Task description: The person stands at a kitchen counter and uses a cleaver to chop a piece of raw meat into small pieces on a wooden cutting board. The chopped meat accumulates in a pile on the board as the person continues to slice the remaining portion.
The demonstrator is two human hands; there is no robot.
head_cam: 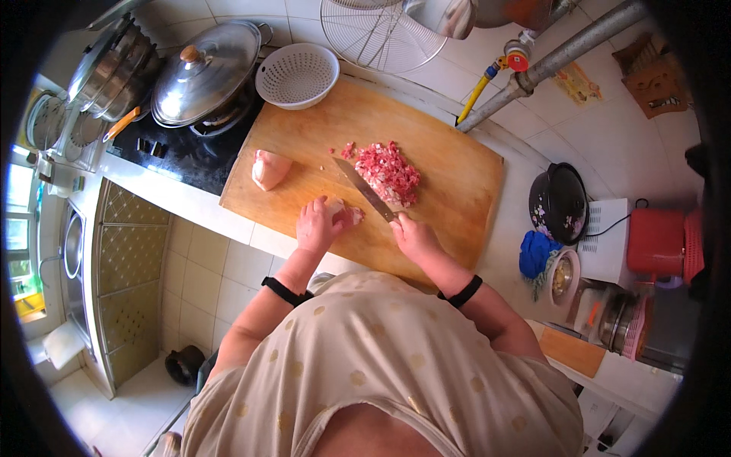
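A large wooden cutting board (451,171) lies on the counter before me. My right hand (414,237) grips the handle of a kitchen knife (368,192); its blade points up and left, beside a pile of diced raw meat (389,172). My left hand (320,224) rests on a smaller piece of raw meat (355,216) near the board's front edge, its fingers partly covering it. A larger pale chunk of raw meat (270,170) sits at the board's left, apart from both hands. Small meat bits lie above the knife tip.
A white plastic colander (297,76) touches the board's back left corner. Left of it, a lidded metal wok (208,74) and a stacked steamer (114,68) stand on the black stove (188,154). At the right are a black pot (558,203), a blue cloth (535,253) and a bowl (562,277).
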